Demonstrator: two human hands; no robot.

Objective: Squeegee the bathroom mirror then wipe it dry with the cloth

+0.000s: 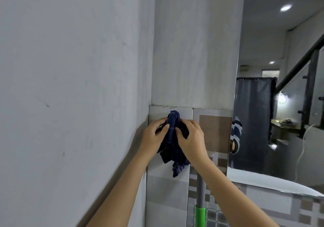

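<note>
A dark blue cloth (172, 144) with a striped end hangs bunched between both my hands, in front of the tiled wall. My left hand (154, 137) grips its left side and my right hand (192, 139) grips its right side. The mirror (280, 104) hangs on the wall to the right of my hands and reflects a room, a dark curtain and a striped sleeve. A grey pole with a green grip (199, 202), probably the squeegee handle, stands upright below my right forearm; its head is out of view.
A white plastered wall (70, 86) fills the left side and meets the tiled wall (168, 191) at a corner. A white ledge (273, 183) runs under the mirror's lower edge.
</note>
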